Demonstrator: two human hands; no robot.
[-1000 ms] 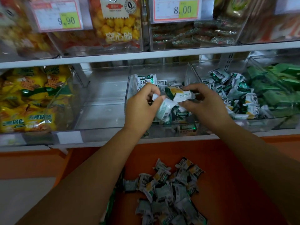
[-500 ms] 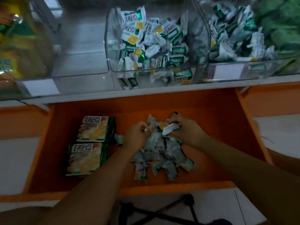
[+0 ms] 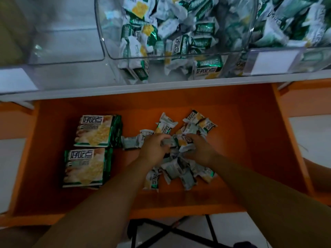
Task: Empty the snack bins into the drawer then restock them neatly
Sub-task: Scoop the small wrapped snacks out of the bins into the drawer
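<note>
An orange drawer (image 3: pixel 250 140) is seen pulled out below a white shelf edge (image 3: pixel 161 83). A loose pile of small packets (image 3: pixel 179 169) lies on the drawer floor, right of centre and apart from every wall.

The left hand (image 3: pixel 154 149) and right hand (image 3: pixel 198 151) are both set into the top of the pile. The fingers of each are curled round small packets and grip them.

Two large packs (image 3: pixel 94 130) are laid flat, one behind the other, near the left wall, and the rear one is just beside the pile. Bare floor is noted between the pile and the right wall, and along the front rim.

Above the shelf edge, a clear middle bin (image 3: pixel 114 58) holds more small packets. The left bin (image 3: pixel 71 42) shows only its clear walls.
</note>
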